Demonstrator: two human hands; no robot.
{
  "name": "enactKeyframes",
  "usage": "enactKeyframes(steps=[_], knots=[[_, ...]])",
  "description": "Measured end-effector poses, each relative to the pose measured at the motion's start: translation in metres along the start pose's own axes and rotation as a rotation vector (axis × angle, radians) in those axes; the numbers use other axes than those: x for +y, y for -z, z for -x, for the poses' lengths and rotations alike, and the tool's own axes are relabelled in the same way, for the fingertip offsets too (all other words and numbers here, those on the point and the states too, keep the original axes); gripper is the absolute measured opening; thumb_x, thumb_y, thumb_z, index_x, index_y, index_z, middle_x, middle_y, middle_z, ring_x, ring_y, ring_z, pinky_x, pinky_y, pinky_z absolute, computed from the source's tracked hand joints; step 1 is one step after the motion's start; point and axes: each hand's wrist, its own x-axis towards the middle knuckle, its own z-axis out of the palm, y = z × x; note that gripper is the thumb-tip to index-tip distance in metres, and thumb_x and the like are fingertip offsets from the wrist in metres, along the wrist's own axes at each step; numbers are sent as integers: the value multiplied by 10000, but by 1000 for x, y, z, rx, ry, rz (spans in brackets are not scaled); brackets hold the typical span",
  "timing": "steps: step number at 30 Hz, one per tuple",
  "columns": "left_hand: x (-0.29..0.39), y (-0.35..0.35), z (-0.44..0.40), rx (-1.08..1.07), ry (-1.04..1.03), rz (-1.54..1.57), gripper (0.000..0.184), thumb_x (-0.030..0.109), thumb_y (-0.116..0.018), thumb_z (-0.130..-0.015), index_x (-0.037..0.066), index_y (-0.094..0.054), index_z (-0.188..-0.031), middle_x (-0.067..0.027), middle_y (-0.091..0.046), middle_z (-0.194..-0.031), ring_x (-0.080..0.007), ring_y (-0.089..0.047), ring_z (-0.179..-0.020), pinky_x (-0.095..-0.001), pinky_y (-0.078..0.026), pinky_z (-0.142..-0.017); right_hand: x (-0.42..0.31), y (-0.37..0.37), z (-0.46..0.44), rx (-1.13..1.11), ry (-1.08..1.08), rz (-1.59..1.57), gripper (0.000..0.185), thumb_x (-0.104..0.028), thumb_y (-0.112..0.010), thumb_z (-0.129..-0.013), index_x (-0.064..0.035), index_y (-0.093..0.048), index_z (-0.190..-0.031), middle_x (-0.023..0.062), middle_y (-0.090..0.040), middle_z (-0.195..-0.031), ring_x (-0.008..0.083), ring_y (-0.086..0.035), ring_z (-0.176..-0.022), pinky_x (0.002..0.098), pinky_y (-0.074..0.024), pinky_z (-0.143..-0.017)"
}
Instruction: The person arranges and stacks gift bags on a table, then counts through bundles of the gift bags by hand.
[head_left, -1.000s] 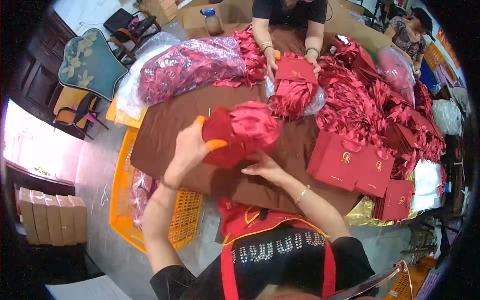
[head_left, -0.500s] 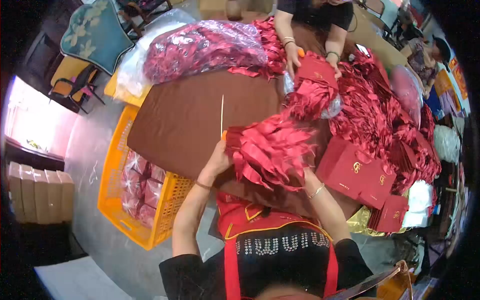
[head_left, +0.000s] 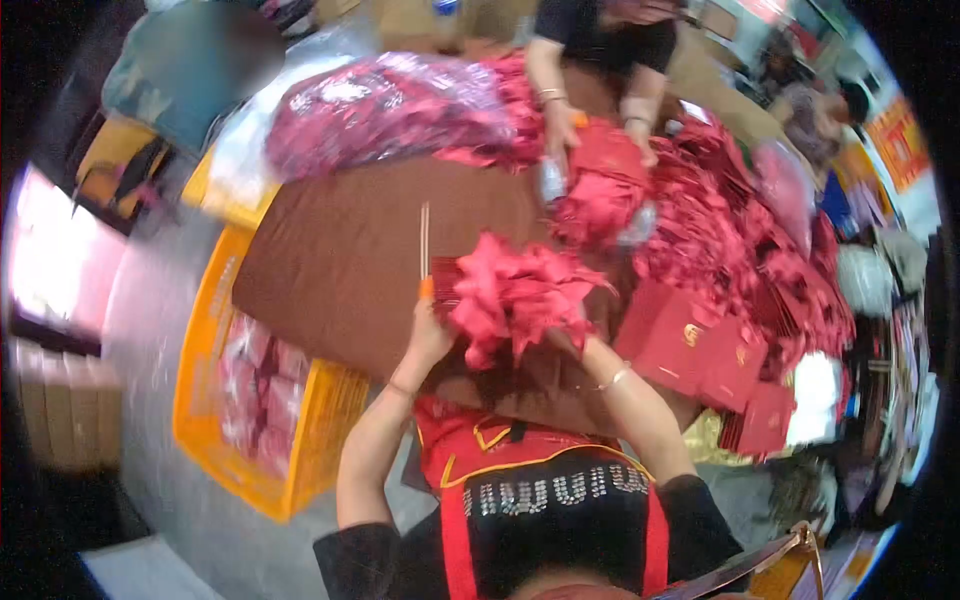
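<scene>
My left hand [head_left: 430, 332], with an orange cover on a fingertip, is closed on the left edge of a bundle of dark red paper gift bags [head_left: 447, 278]. Loose red ribbons [head_left: 520, 295] spill from the bundle over its right side. Under those ribbons at the right is my right hand [head_left: 572, 342]; its fingers are hidden. A thin pale stick [head_left: 425, 235] points away from my left fingertips, and I cannot tell whether it is held or lies on the brown cloth [head_left: 335, 240].
Across the table a person's hands [head_left: 560, 135] handle another ribboned bundle [head_left: 605, 165]. Red bags with gold print [head_left: 690, 340] and a ribbon heap [head_left: 700, 215] lie right. A plastic-wrapped red pile [head_left: 390, 110] sits at the back. A yellow crate [head_left: 325, 430] with wrapped packs stands left.
The ribbons between my hands have bunched up and shifted, and my hands have come slightly closer together. The whole view has swung a little and is blurred.
</scene>
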Motion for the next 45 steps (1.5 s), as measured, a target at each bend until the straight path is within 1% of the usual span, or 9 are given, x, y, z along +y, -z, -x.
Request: enactKeyframes(steps=[1,2,14,18,24,36,40,43,45], knots=[[-10,22,-3,-29,-44,-456,387,-31,-558,-785,29,-474,-1158,-59,-565,-1028,-138,-543,-911,-303,-467,-783,9,4,-5,-388,304,-187,706,-119,-695,-728,24,-324,-1311,185,-379,-1325,284,-405,-1209,385,-366,-1028],[-9,24,-3,-47,-95,-447,427,-22,-576,-751,6,-482,-1166,-78,-576,-1016,-178,-540,-952,-318,-461,-810,-28,-33,4,361,-174,-343,720,-34,-694,-690,7,-334,-1312,141,-399,-1309,262,-417,-1202,356,-388,-1006],[62,-20,10,-46,-71,-372,479,14,-635,-737,25,-456,-1182,-61,-528,-1123,-159,-527,-1007,-316,-448,-854,20,-26,-13,319,417,1085,322,-63,-540,-800,-46,-543,-1122,126,-539,-1139,257,-524,-1037,360,-414,-908],[70,-31,10,11,-45,-249,506,-1,-649,-717,33,-452,-1183,-40,-534,-1095,-152,-536,-992,-293,-465,-828,79,-2,-24,139,154,-254,383,-21,-487,-835,-64,-473,-1215,93,-510,-1185,205,-517,-1061,333,-412,-937],[48,19,5,-164,-156,-738,489,27,-588,-731,12,-441,-1198,-97,-574,-1041,-212,-583,-918,-350,-479,-790,-34,-71,0,398,6,594,332,-9,-521,-850,-43,-458,-1174,50,-532,-1131,152,-545,-976,298,-492,-813],[77,-29,-10,12,-24,-704,479,155,-775,-617,27,-525,-1005,-95,-605,-918,-211,-598,-878,-324,-470,-791,-29,-76,36,896,-212,-34,316,-171,-581,-844,-32,-541,-1125,52,-597,-1029,170,-534,-1003,320,-415,-878],[110,-49,-26,43,-250,-994,466,181,-792,-588,13,-548,-948,-154,-620,-814,-281,-629,-778,-335,-491,-716,-12,-99,36,388,-377,363,113,-138,-591,-848,-29,-581,-876,35,-609,-826,147,-586,-760,289,-472,-678],[105,-51,-29,38,-404,-1061,457,185,-791,-591,14,-558,-946,-143,-627,-799,-268,-635,-747,-326,-496,-681,-78,-159,11,191,-132,697,71,-102,-620,-814,-38,-593,-829,46,-600,-774,159,-583,-720,301,-473,-634],[104,-50,-25,17,-375,-1053,463,196,-793,-595,15,-558,-950,-141,-628,-803,-256,-635,-749,-323,-495,-683,-111,-175,-3,-28,778,1213,110,-90,-655,-751,-53,-600,-839,46,-598,-796,186,-587,-713,303,-469,-619]])
